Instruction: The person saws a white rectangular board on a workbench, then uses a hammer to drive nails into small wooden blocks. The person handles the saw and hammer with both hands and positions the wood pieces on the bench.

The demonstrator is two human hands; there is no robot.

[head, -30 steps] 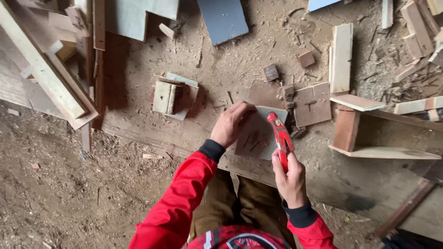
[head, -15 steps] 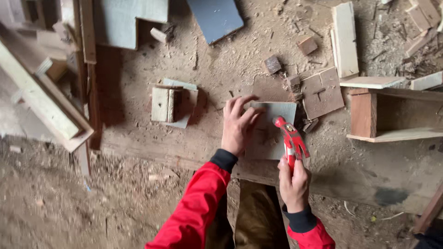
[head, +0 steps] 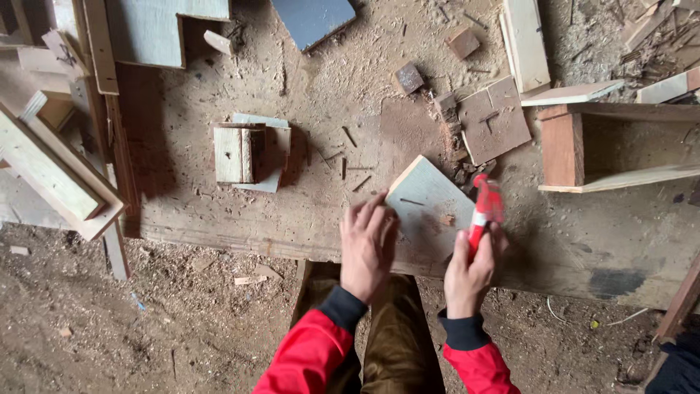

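Note:
My left hand point(head: 368, 244) rests flat on the near edge of a pale square wooden board point(head: 429, 208) lying on the dusty workbench point(head: 306, 197); its fingers are spread. A small brown chip lies on the board. My right hand point(head: 470, 270) grips the handle of a red-and-white hammer point(head: 484, 208), whose head is raised just over the board's right edge. Both sleeves are red with dark cuffs.
A small wooden box point(head: 248, 152) sits left of the board. A brown square panel point(head: 494, 120) and small blocks lie behind it. An open wooden crate point(head: 612, 146) stands at right. Planks point(head: 51, 168) overhang at left. Loose nails and sawdust cover the bench.
The camera has shifted, so the bench sits lower in view. My left hand slid back toward the board's near edge. The hammer stays raised in my right hand beside the board.

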